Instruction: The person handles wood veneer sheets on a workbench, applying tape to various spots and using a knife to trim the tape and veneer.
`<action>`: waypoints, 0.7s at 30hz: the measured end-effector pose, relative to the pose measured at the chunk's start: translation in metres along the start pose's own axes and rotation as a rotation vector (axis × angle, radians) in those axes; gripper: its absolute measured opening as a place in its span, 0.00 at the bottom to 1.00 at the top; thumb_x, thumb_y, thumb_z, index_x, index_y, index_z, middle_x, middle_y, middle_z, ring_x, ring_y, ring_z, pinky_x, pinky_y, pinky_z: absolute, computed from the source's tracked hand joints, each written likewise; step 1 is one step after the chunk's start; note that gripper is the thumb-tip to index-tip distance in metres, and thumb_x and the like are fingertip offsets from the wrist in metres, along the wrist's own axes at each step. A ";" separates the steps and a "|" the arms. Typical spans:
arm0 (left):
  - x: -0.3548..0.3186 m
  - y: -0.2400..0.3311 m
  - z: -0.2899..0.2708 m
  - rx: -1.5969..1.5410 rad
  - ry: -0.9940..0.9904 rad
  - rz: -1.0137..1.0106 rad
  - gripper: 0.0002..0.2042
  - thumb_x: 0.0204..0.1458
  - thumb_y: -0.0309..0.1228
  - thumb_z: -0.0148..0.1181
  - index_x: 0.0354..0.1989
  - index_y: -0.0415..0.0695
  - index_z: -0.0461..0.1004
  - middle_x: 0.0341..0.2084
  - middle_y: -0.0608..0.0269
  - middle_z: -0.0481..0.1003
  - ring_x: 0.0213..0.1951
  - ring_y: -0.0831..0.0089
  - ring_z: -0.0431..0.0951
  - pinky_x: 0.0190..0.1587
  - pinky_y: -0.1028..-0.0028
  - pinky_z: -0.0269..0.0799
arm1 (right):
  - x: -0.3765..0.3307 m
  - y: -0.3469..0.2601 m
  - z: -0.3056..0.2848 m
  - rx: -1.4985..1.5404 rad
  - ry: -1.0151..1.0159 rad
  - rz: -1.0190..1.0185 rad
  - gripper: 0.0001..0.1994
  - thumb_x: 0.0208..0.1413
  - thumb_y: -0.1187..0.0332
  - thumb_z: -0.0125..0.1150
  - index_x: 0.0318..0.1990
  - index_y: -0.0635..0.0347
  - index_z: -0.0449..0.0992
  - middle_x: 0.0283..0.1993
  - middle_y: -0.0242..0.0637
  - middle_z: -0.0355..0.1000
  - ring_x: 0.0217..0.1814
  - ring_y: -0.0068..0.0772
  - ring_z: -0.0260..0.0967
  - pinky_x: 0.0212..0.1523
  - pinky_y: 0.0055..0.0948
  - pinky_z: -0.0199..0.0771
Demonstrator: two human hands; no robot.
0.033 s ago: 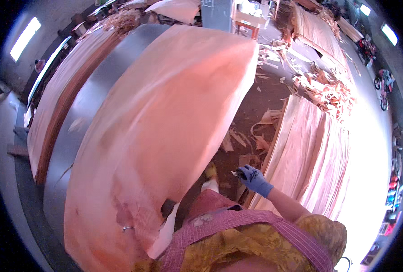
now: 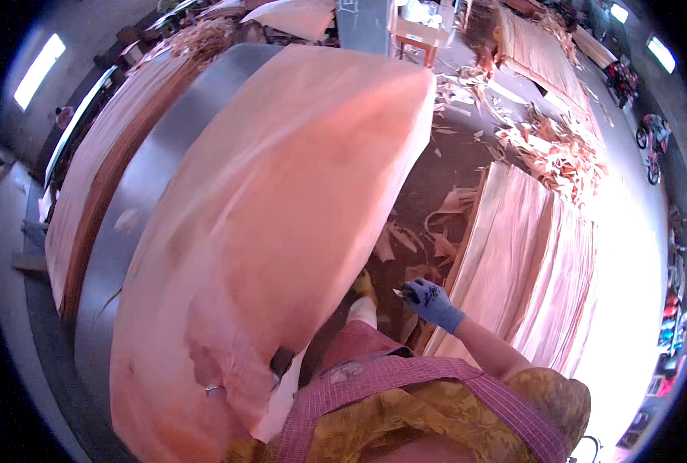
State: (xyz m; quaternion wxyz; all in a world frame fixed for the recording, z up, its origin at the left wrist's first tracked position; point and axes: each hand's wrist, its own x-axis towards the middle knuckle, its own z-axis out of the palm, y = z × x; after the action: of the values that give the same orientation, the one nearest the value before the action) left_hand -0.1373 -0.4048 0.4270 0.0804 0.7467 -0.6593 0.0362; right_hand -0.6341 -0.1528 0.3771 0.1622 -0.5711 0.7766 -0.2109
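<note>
A large pale pink wood veneer sheet [image 2: 282,208] spreads before me on the left, over a grey metal surface [image 2: 139,189]. My left hand [image 2: 218,359] lies at the sheet's near end, a ring-shaped band at its wrist. Its fingers blend with the wood colour and cannot be made out. Beside it, a dark gap [image 2: 282,360] shows near the torn, lifted edge of the sheet. In a blue glove with black patches, my right hand [image 2: 430,302] is closed on a small knife, whose short pale tip sticks out leftward. That hand hovers between the sheet and a veneer stack on the right.
The veneer stack [image 2: 513,255] stands close to my right arm. Another long stack [image 2: 100,185] lies at far left. Veneer scraps [image 2: 552,147] litter the dark floor [image 2: 448,166]. My shoe [image 2: 364,285] stands beside the sheet's edge. A small table [image 2: 419,35] and parked motorbikes [image 2: 652,143] are farther off.
The view has shifted very slightly. The near edge of the sheet by my left hand has moved a little, while my right hand keeps its hold on the knife.
</note>
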 end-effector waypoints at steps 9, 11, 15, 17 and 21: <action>0.102 0.400 0.095 -0.160 0.103 0.495 0.23 0.56 0.42 0.54 0.57 0.45 0.69 0.53 0.52 0.72 0.55 0.55 0.70 0.56 0.58 0.66 | 0.238 0.276 -0.092 0.045 0.142 0.123 0.11 0.55 0.62 0.60 0.41 0.58 0.76 0.38 0.46 0.75 0.42 0.50 0.73 0.43 0.41 0.73; 0.101 0.525 0.108 -0.198 0.074 0.755 0.23 0.55 0.42 0.55 0.57 0.45 0.69 0.54 0.53 0.72 0.56 0.56 0.70 0.57 0.57 0.64 | 0.294 0.322 -0.133 0.260 0.186 0.197 0.11 0.55 0.62 0.60 0.38 0.60 0.76 0.35 0.47 0.76 0.38 0.45 0.75 0.40 0.39 0.73; 0.102 0.717 0.107 -0.210 0.066 1.083 0.23 0.52 0.42 0.58 0.56 0.46 0.69 0.55 0.54 0.71 0.57 0.56 0.68 0.59 0.56 0.62 | 0.426 0.394 -0.195 0.380 0.230 0.328 0.09 0.56 0.65 0.60 0.37 0.61 0.76 0.27 0.37 0.74 0.28 0.24 0.70 0.29 0.31 0.71; 0.104 0.811 0.112 -0.330 0.001 1.184 0.24 0.51 0.41 0.59 0.56 0.46 0.69 0.56 0.55 0.69 0.59 0.57 0.67 0.61 0.55 0.59 | 0.482 0.454 -0.222 0.532 0.212 0.436 0.07 0.57 0.68 0.60 0.41 0.59 0.75 0.27 0.30 0.72 0.26 0.20 0.67 0.27 0.24 0.70; 0.107 0.959 0.112 -0.490 -0.202 1.294 0.26 0.50 0.36 0.60 0.59 0.45 0.66 0.59 0.54 0.66 0.62 0.56 0.63 0.65 0.54 0.54 | 0.602 0.570 -0.260 0.840 0.514 0.429 0.12 0.58 0.70 0.59 0.49 0.57 0.72 0.36 0.28 0.72 0.31 0.18 0.67 0.26 0.23 0.70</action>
State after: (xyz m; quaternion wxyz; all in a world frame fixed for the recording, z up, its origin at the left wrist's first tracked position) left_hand -1.0789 -0.6410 0.4032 0.1470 0.1641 -0.9650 -0.1426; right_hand -1.4058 -0.5433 0.3012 0.2209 -0.2155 0.7393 -0.5985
